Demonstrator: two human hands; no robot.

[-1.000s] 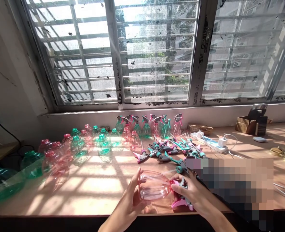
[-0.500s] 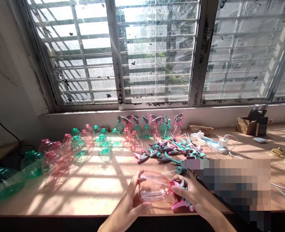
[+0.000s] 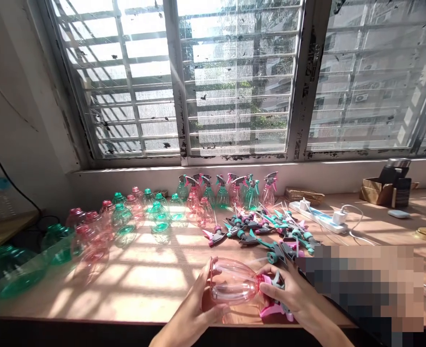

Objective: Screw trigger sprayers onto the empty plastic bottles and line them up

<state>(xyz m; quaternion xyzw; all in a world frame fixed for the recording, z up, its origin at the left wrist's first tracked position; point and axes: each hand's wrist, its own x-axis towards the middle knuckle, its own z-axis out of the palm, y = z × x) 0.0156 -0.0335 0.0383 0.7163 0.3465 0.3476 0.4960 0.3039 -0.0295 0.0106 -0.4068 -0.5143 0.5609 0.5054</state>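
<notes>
While the left hand (image 3: 193,308) cups the fat end of a clear pink plastic bottle (image 3: 232,282), the right hand (image 3: 288,294) curls shut around a pink and gray spray head (image 3: 275,301) at the bottle's neck. Both hands are gripping, and the bottle lies on its side, held low over the bench (image 3: 151,301). The bottle should feel very light. Its thin, smooth wall may dent if squeezed hard, so a soft hold around the fat middle looks best. The spray head looks stiffer and gives a firmer place to hold. Just past the hands lies a heap of loose spray heads (image 3: 267,233) with long thin tubes. Behind them stand rows of pink and green bottles (image 3: 158,217). To the right sits a white power strip (image 3: 317,214), and a barred window (image 3: 238,82) runs along the back.
</notes>
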